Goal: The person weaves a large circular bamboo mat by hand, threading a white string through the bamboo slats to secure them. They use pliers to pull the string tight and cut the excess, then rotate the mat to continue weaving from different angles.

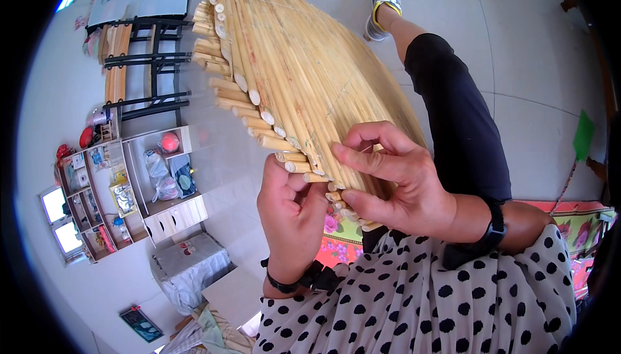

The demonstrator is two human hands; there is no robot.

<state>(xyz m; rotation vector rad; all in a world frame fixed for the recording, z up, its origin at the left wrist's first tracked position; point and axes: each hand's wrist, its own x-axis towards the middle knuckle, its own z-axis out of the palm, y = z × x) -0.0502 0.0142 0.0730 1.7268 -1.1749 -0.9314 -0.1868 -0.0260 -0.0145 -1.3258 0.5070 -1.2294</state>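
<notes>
A mat of pale yellow plant stalks (284,50) lies across my lap and slants up toward the far left. Its stalks run side by side, with cut round ends sticking out in a stepped row along the left edge. My left hand (291,208) is closed around the stalk ends at the near left corner, its fingertips partly hidden under them. From the right, my right hand (404,176) grips the near stalks, index finger on top and thumb lower by the cut ends. Thin crosswise lines, perhaps thread, show on the mat.
My leg in dark trousers (453,108) stretches along the mat's right side, over the tiled floor (524,50). A shelf unit (123,192), a black-framed rack (149,63) and a covered box (191,263) stand at left. Red floral cloth (343,247) lies beneath me.
</notes>
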